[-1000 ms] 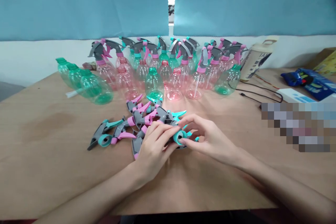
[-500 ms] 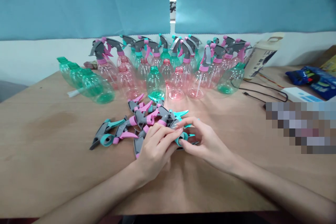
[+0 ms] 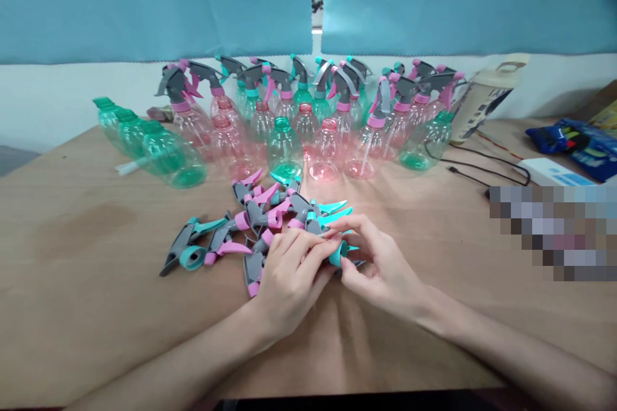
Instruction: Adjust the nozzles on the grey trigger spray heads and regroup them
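Both hands meet around one grey spray head with a teal collar [image 3: 338, 253] in front of the bottles. My left hand [image 3: 295, 270] is closed over the grey body, hiding most of it. Thumb and fingers of my right hand [image 3: 373, 257] pinch the teal collar from the right, its opening turned toward the lower right. Under and beyond my hands lies a pile of loose spray heads [image 3: 263, 215], grey with pink or teal parts. At its left end a teal-collared spray head [image 3: 186, 247] rests on the table.
Rows of spray bottles [image 3: 342, 109] stand at the back, some capped, others open-necked. Green open bottles [image 3: 164, 148] stand at the left. A cream flask [image 3: 484, 103], black cable [image 3: 496, 167], white box [image 3: 556, 171] and blue packet [image 3: 578, 148] lie along the right of the wooden table [image 3: 120, 321].
The teal-collared spray head has shifted slightly right and turned, its opening facing more to the right. Both hands moved slightly right with it, and the camera view shifted a little.
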`<state>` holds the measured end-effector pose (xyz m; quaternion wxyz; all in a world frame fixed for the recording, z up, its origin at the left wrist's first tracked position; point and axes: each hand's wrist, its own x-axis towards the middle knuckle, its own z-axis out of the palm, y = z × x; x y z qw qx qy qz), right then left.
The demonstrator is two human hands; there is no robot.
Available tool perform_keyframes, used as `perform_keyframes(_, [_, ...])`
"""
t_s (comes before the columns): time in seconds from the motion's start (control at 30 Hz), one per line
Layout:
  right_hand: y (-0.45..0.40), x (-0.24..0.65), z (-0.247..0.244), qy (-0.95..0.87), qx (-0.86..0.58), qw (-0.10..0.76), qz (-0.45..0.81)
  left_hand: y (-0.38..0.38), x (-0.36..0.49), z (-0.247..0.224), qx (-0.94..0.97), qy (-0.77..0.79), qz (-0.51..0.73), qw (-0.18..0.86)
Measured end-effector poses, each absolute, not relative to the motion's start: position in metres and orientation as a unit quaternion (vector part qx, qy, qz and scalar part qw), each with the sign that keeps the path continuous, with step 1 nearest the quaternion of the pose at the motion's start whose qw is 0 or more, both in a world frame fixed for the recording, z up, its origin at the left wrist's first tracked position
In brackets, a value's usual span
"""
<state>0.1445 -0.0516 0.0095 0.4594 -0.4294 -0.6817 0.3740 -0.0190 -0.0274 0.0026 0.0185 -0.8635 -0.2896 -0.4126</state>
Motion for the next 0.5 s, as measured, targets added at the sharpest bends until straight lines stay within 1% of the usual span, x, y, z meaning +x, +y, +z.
perform_keyframes(0.13, [-0.0503, 0.1431, 0.0113, -0.665, -0.439, 0.468, 0.382, -0.0306, -0.0174, 0.0035, -0.865, -0.294, -0.406, 0.028])
perform_keyframes(0.37, [-0.0506, 0.1458, 0.0183, -0.681, -0.444, 0.415, 0.409, -0.0280, -0.0191, 0.0076, -0.869, -0.283, -0.403, 0.056])
perform_keyframes(0.5, [-0.0510, 0.1445, 0.0169, -0.677, -0.448, 0.416, 0.410, -0.0270, -0.0193, 0.0075, -0.870, -0.285, -0.398, 0.058])
